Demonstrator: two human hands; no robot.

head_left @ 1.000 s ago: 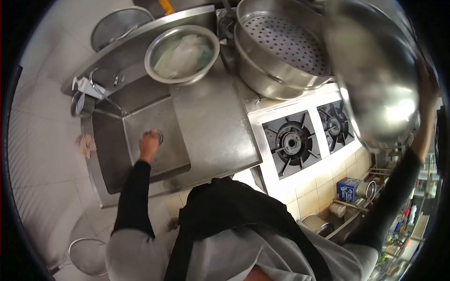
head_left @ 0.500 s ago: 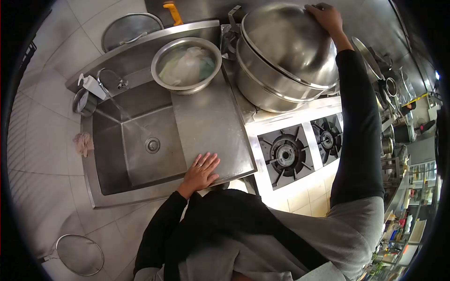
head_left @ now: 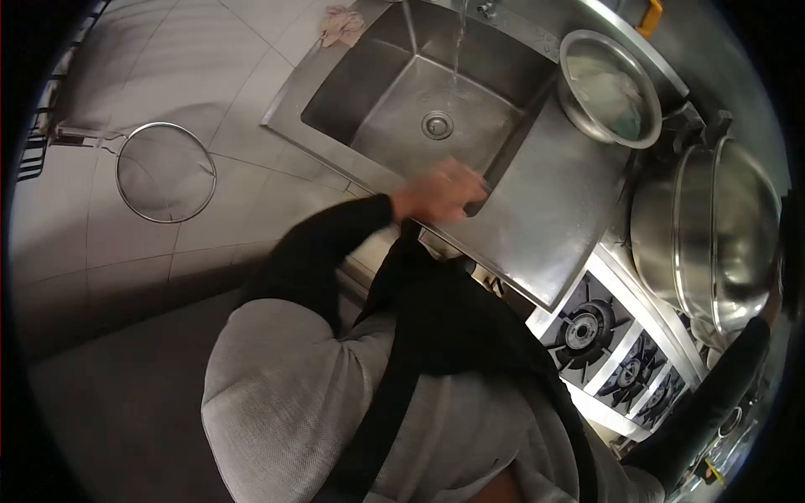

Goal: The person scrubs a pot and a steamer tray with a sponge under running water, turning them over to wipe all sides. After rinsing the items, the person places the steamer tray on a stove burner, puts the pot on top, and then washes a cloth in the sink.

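Note:
My left hand [head_left: 443, 191], blurred by motion, is above the front rim of the steel sink [head_left: 394, 172], beside the flat steel drainboard [head_left: 537, 201]. Its fingers look loosely stretched, with nothing seen in them. Far to the right, a sliver of my right hand [head_left: 773, 300] shows against the domed steel lid [head_left: 746, 226] of a large steel pot [head_left: 658, 226]; its fingers are hidden at the dark edge of the view. On the drainboard's back part stands a steel bowl [head_left: 570, 96] with pale and greenish contents that I cannot make out. Water [head_left: 457, 50] runs into the sink.
Gas burners [head_left: 581, 329] lie to the right of the drainboard, below the pot. A pink cloth [head_left: 342, 25] rests at the sink's far left corner. To the left, a round mesh strainer [head_left: 166, 173] hangs out over the floor tiles. An orange handle [head_left: 650, 17] shows at the back.
The view has turned left, so sink, bowl and pot appear rotated and shifted. My left hand has lifted from the drainboard's front edge and moved toward the sink. My right hand remains by the lid.

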